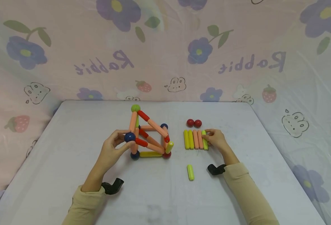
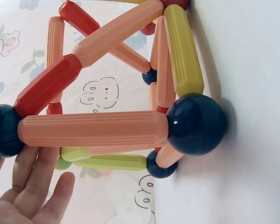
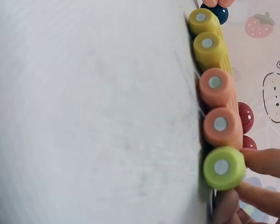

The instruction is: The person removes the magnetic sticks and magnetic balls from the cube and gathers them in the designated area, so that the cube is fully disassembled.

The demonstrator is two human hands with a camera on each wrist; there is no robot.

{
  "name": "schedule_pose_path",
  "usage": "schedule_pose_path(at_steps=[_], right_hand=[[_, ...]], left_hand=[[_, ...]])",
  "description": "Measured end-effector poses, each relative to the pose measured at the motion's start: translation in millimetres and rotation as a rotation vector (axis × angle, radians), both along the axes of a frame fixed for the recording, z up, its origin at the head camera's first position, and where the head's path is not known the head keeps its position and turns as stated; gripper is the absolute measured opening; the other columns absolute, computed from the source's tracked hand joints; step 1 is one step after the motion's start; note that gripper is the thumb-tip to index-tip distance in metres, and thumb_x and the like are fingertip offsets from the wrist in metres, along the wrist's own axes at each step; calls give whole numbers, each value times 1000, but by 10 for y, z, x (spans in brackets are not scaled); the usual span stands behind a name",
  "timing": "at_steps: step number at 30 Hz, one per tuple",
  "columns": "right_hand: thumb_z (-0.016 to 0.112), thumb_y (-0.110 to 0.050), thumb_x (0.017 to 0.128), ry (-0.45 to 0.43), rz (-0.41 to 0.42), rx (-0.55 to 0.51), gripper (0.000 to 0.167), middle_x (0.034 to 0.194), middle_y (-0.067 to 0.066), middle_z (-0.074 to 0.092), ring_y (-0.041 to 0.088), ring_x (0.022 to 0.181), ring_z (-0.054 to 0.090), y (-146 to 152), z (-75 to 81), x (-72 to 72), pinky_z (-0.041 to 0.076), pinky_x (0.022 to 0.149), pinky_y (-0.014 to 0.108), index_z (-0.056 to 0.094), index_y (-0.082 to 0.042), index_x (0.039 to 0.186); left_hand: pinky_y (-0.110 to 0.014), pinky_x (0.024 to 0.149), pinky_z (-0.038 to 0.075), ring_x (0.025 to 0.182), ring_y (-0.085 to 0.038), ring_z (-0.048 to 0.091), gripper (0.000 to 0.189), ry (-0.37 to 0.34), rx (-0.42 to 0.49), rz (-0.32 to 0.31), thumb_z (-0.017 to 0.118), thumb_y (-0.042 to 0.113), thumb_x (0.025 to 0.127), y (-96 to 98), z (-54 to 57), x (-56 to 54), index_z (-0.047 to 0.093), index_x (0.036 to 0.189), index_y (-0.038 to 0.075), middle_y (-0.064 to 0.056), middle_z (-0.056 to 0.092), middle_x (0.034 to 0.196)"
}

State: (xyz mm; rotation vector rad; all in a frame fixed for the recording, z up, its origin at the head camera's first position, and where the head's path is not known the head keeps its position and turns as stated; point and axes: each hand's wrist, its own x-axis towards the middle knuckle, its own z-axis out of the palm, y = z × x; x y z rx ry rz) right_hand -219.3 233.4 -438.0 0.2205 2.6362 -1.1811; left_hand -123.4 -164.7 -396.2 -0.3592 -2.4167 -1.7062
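A frame of magnetic sticks and balls stands left of the table's middle, with salmon sticks (image 2: 91, 129), red sticks, yellow sticks and a green ball (image 1: 135, 108) on top. My left hand (image 1: 112, 150) grips the navy ball (image 1: 130, 137) at the frame's near left corner, thumb and fingers on either side. To the right, my right hand (image 1: 216, 140) pinches a light green magnetic stick (image 3: 224, 169) at the right end of a row. That stick lies beside two salmon sticks (image 3: 218, 87) and two yellow sticks (image 1: 189, 139).
Two dark red balls (image 1: 194, 123) sit touching just behind the row. A single light green stick (image 1: 190, 172) lies nearer the front, between my arms. A patterned curtain (image 1: 160, 62) hangs behind the white table (image 1: 154, 193).
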Motion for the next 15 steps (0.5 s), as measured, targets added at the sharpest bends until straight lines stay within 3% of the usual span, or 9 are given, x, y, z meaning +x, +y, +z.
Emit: schedule_pose_path(at_steps=[8, 15], right_hand=[[61, -19, 94, 10, 13, 24, 51, 117, 27, 59, 8, 69, 57, -2, 11, 17, 54, 63, 16, 47, 8, 136], [64, -15, 91, 183, 66, 129, 42, 103, 25, 63, 28, 88, 61, -60, 124, 137, 47, 64, 20, 56, 8, 126]], left_hand=[[0, 94, 42, 94, 10, 55, 40, -1, 2, 4, 69, 7, 87, 4, -12, -5, 55, 122, -3, -16, 62, 108], [1, 93, 41, 94, 10, 55, 40, -11, -14, 8, 70, 9, 87, 0, -4, -4, 55, 123, -1, -17, 62, 108]])
